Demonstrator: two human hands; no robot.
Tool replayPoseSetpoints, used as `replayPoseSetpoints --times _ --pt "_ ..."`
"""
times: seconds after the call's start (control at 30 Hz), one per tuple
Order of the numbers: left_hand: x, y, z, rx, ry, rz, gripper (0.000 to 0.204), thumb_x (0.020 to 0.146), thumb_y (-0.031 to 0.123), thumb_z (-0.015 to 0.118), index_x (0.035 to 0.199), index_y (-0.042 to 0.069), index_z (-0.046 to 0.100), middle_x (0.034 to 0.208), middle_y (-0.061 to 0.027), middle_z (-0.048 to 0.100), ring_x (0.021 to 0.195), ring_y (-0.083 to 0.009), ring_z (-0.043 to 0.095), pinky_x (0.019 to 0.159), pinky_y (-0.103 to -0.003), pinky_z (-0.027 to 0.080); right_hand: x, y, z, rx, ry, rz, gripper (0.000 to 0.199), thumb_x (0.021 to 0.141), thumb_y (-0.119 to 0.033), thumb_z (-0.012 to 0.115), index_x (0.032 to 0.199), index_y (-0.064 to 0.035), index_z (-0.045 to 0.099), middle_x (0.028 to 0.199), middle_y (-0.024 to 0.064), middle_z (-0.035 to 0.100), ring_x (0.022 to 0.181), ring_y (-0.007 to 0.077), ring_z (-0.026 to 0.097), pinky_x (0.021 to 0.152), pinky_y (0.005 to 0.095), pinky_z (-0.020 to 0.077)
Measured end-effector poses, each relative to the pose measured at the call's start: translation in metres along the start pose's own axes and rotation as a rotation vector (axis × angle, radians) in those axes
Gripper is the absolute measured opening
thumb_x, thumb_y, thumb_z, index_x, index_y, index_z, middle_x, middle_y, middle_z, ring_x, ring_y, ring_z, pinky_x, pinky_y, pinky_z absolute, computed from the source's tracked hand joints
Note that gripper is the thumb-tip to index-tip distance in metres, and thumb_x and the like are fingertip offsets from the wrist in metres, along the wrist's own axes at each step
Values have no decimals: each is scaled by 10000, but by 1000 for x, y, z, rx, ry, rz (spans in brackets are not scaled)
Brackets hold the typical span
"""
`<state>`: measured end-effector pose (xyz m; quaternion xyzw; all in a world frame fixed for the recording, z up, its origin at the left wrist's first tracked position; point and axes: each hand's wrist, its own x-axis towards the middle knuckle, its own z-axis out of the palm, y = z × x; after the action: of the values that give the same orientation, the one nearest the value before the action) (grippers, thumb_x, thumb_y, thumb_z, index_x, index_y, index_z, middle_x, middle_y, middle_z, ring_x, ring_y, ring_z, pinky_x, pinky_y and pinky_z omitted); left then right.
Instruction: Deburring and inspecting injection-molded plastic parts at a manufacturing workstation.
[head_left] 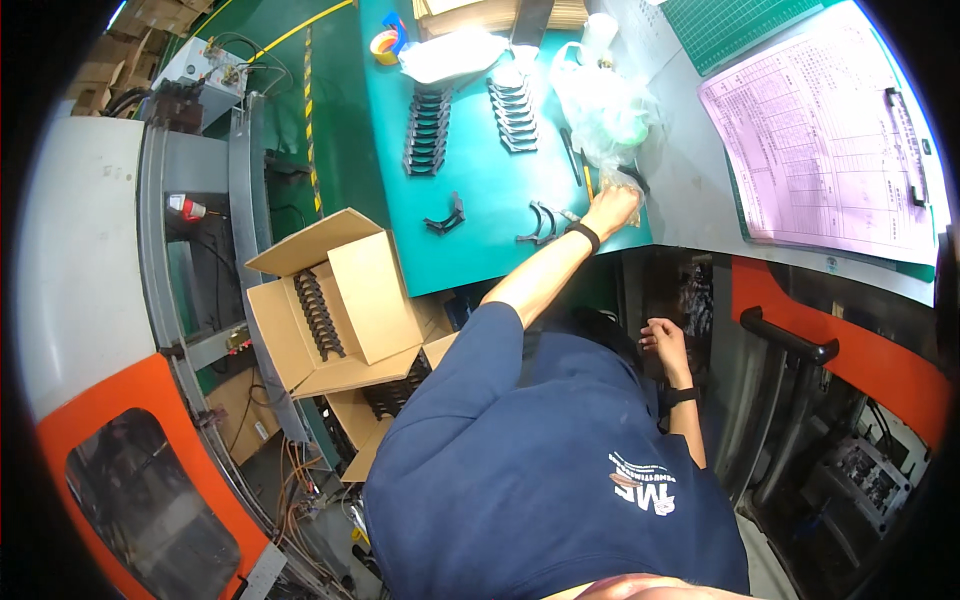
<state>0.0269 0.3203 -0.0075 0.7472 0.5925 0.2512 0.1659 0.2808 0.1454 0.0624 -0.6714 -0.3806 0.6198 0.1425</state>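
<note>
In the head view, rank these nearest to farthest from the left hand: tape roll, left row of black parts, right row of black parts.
1. Right row of black parts: left of and beyond the left hand.
2. Left row of black parts: farther left.
3. Tape roll: leftmost, far back.

Matt plastic parts point(427, 128), cardboard box point(375, 300)

Left hand point(612, 209) outstretched, right hand point(668, 345) loosely curled

Two tabletop rows of black brackets point(427, 130) point(512, 115), two wristbands point(585, 236) point(682, 395), one tape roll point(384, 58).
</note>
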Motion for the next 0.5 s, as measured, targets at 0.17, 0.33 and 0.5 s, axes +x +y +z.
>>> replayPoseSetpoints --times 0.17,0.33,0.5 --pt "-10 35 -45 -129 66 -83 135 817 27 522 898 -10 624 877 -211 656 862 -396 649 738 -462 533 6 -43 6 321 -130 10 319 983 -283 538 1079 15 598 917 138 686 790 203 670 723 296 535" --pt "-55 137 -115 -207 -151 384 107 711 58 605 797 -3 623 792 -171 660 784 -348 669 708 -416 544 -6 -88 16 977 -362 64 523 999 -461 444 1172 15 572 1118 158 664 1023 261 647 915 383 516" --pt "-89 195 -93 -43 -28 751 89 668 128 625 685 45 599 755 -108 647 769 -255 660 667 -360 521 -37 -81 -15 1038 -442 28 505 995 -447 434 1098 -4 653 1081 125 689 1025 238 644 920 377 503"
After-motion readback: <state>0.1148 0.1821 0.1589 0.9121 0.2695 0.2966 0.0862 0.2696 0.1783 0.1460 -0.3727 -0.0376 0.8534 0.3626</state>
